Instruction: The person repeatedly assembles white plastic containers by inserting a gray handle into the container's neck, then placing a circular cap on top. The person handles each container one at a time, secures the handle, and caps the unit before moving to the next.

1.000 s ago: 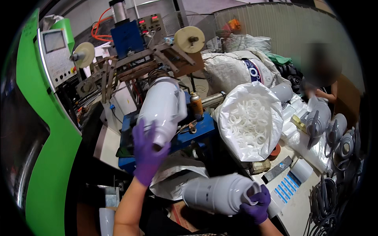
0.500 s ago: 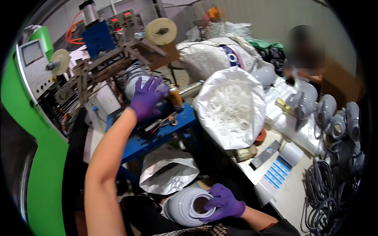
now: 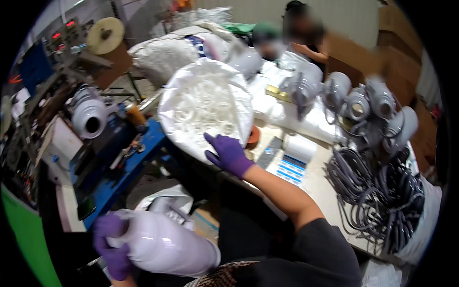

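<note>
At the lower left, my left hand (image 3: 114,246) grips the open end of a glossy light-grey plastic housing (image 3: 172,244), a rounded cylinder lying across my lap. My left fingers wrap around its rim and are partly blurred. My right hand (image 3: 232,155) reaches to the near edge of a big white sack (image 3: 167,112) of loose white plastic rings (image 3: 205,112). Its thumb and index finger are apart, and I see nothing between them. A similar grey housing (image 3: 90,115) rests in the machine at the left, its dark round opening facing me.
A blue bench (image 3: 107,191) at the left bears tools, an orange-brown can (image 3: 133,112) and a phone (image 3: 86,209). On the right-hand table stand a label roll (image 3: 301,148), several grey appliance bodies (image 3: 337,91) and coiled grey cords (image 3: 358,191). Two people are beyond the table.
The view has swung right. My left hand has come down from the machine and taken hold of the housing on my lap. My right hand has let go of it and reached to the sack.
</note>
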`<state>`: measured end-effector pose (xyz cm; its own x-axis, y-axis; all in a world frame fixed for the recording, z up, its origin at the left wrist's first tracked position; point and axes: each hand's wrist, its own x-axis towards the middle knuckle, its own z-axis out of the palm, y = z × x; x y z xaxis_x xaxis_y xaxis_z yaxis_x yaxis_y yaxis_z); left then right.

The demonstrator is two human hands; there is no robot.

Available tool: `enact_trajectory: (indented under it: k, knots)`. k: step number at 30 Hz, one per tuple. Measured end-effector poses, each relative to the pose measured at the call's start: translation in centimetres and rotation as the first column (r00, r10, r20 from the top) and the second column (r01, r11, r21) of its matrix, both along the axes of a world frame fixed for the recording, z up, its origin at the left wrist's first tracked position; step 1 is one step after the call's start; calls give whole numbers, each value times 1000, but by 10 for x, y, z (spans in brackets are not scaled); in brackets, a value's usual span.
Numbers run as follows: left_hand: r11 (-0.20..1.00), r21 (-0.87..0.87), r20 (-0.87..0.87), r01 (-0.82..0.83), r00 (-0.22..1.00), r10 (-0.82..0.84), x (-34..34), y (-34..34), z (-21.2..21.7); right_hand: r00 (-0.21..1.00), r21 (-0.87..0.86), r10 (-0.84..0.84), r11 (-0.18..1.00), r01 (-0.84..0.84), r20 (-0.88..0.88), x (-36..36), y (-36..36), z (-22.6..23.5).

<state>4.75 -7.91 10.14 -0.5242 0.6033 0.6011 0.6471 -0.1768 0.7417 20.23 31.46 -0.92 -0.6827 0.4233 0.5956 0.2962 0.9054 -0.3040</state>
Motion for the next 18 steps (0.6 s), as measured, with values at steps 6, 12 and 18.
enact_trajectory:
  k: [6,12,18]
  knots:
    - [995,95,389,-44,921,3,-82,-11,12,978,254,-172,958,137,122,-22,14,-65]
    - [983,-97,505,156,859,-86,-74,44,-66,984,320,102,946,-50,-145,60,29,-15]
    - [951,-307,153,-37,984,88,-133,-14,-169,605,408,-753,653,638,259,318,89,40]
